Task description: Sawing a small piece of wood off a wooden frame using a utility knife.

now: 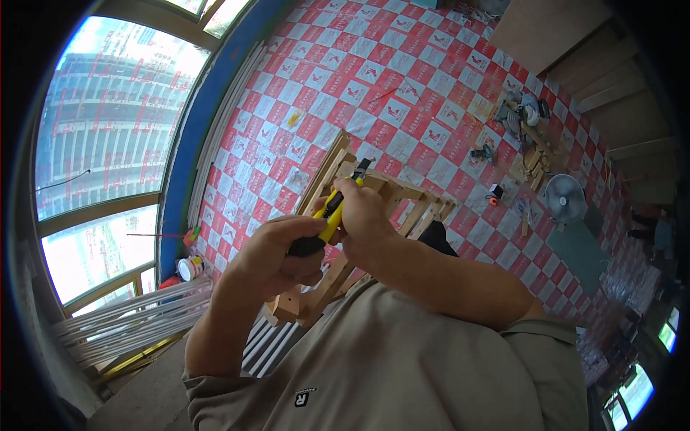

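1. Shirt [402, 345], grey-brown, worn by the person; bears a small dark chest badge with a light letter and tiny lettering, the latter too small to read.
2. Left hand [277, 248], closed around the lower, black end of the knife.
3. Right hand [363, 215], gripping the knife's upper part, fingers curled about the body.
4. Utility knife [330, 218], yellow and black; held aslant between both hands, above the wooden frame. No legible marking.
5. Stage, as judged: the knife is in hand and seems to be under handling or adjustment; no cut is visible. What is finished or left cannot be told.
6. Wooden frame [388, 194], pale, slatted, beneath the hands; partly hidden by them.
7. Floor sheeting [392, 108], red and whitish checks; repeated figures and lines of print, too small to read.
8. White bucket [190, 268], left, near the window wall; coloured label, not legible.
9. Fan [565, 197], right, standing on the floor.
10. Window [115, 118], left; covering printed in red, illegible.
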{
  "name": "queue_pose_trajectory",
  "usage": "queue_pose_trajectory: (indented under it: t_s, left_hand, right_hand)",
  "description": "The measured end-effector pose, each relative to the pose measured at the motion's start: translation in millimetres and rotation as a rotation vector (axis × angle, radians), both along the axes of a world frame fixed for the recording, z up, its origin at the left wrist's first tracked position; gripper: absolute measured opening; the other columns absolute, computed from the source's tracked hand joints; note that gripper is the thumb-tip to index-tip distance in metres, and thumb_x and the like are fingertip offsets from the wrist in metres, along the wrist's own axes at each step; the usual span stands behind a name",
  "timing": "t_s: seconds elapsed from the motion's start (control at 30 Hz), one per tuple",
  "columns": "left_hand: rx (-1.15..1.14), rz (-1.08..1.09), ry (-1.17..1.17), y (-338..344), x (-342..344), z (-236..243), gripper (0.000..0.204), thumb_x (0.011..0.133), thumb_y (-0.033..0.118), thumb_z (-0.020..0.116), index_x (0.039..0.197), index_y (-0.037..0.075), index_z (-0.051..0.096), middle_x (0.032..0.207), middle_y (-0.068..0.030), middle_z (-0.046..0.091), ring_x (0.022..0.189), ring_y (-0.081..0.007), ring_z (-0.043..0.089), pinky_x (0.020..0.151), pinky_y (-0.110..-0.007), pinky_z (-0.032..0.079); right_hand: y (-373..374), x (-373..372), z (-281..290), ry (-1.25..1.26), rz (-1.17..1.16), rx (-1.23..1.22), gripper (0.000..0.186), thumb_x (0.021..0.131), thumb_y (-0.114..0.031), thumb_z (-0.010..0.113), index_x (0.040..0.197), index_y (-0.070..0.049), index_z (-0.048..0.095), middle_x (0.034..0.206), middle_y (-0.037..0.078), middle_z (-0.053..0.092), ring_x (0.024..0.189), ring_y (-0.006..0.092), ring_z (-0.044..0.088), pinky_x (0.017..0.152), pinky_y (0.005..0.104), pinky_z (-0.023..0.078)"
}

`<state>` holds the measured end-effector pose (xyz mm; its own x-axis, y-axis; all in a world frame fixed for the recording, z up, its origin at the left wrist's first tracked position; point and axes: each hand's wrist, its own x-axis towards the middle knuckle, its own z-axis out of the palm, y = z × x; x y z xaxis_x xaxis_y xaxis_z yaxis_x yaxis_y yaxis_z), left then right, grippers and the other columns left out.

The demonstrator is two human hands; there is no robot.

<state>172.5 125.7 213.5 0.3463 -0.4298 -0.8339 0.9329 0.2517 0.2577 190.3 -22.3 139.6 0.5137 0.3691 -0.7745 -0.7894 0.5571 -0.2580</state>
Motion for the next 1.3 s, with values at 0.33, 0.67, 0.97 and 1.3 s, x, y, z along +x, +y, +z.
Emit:
queue_pose_trajectory:
  t_s: [0.33, 0.67, 0.97, 1.3]
  left_hand:
    - [-0.036, 0.108, 0.032, -1.1, -1.1, -17.2, 0.014, 0.103, 0.025, 0.051, 0.112, 0.014, 0.052, 0.055, 0.0044, 0.039, 0.040, -0.0062, 0.033, 0.049, -0.029, 0.034]
    - [0.074, 0.177, 0.003, 14.1, -32.2, 9.2, 0.016, 0.103, 0.024, 0.050, 0.114, 0.013, 0.052, 0.057, 0.0027, 0.038, 0.040, -0.0090, 0.033, 0.048, -0.031, 0.036]
    - [-0.035, 0.179, 0.067, -9.1, -16.4, -9.0, 0.016, 0.105, 0.028, 0.046, 0.116, 0.020, 0.053, 0.050, 0.0050, 0.035, 0.039, -0.0076, 0.028, 0.048, -0.028, 0.028]
    - [0.085, 0.174, 0.005, 0.2, -44.5, 19.5, 0.014, 0.104, 0.025, 0.047, 0.110, 0.013, 0.051, 0.052, 0.0029, 0.034, 0.039, -0.0098, 0.031, 0.045, -0.032, 0.033]
  right_hand:
    - [9.0, -8.8, -7.6, -0.069, -0.054, 0.017, 0.027, 0.105, -0.030, 0.045, 0.108, -0.003, 0.047, 0.093, 0.012, 0.066, 0.074, 0.0179, 0.067, 0.069, 0.0355, 0.059]
    - [33.3, -22.3, 12.8, -0.119, 0.122, -0.018, 0.029, 0.107, -0.030, 0.046, 0.108, -0.001, 0.050, 0.090, 0.012, 0.065, 0.075, 0.0183, 0.066, 0.071, 0.0314, 0.057]
    - [10.0, -12.1, -0.2, -0.013, 0.068, -0.139, 0.030, 0.105, -0.029, 0.045, 0.109, 0.001, 0.047, 0.091, 0.013, 0.063, 0.073, 0.0192, 0.066, 0.065, 0.0352, 0.059]
    - [18.1, -29.8, 24.4, -0.123, 0.117, 0.019, 0.031, 0.106, -0.028, 0.044, 0.102, 0.001, 0.055, 0.083, 0.011, 0.066, 0.072, 0.0173, 0.066, 0.066, 0.0318, 0.056]
